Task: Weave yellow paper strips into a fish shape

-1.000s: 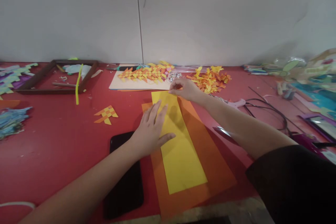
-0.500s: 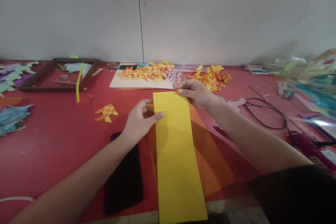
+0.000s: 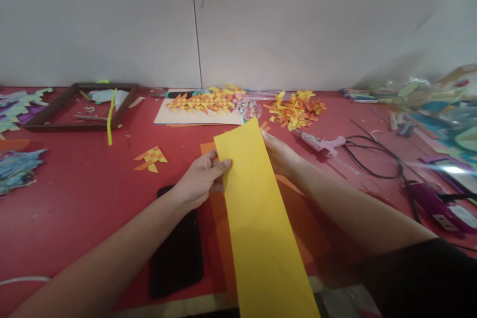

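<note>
A long strip of yellow paper (image 3: 261, 208) is held up in front of me, tilted, its near end running past the bottom of the view. My left hand (image 3: 203, 176) pinches its left edge, thumb on top. Behind the upper right edge lies my right hand (image 3: 279, 154), its fingers hidden by the paper. Orange paper (image 3: 305, 228) rests on the red table beneath the strip. Just left of it is a black phone (image 3: 177, 253), partly under my left forearm. A small woven paper fish (image 3: 151, 159) in orange and yellow lies beyond the phone.
At the back, woven fish (image 3: 203, 102) lie on a cream sheet (image 3: 175, 115) beside a pile of paper scraps (image 3: 296, 109). A pink glue gun (image 3: 322, 143) with a black cable (image 3: 372, 171) is to the right. A brown frame (image 3: 70, 128) stands at the left.
The yellow strip has tilted, its far end rising on the right and its near end swinging right. My right hand has moved from the top edge to behind the right edge.
</note>
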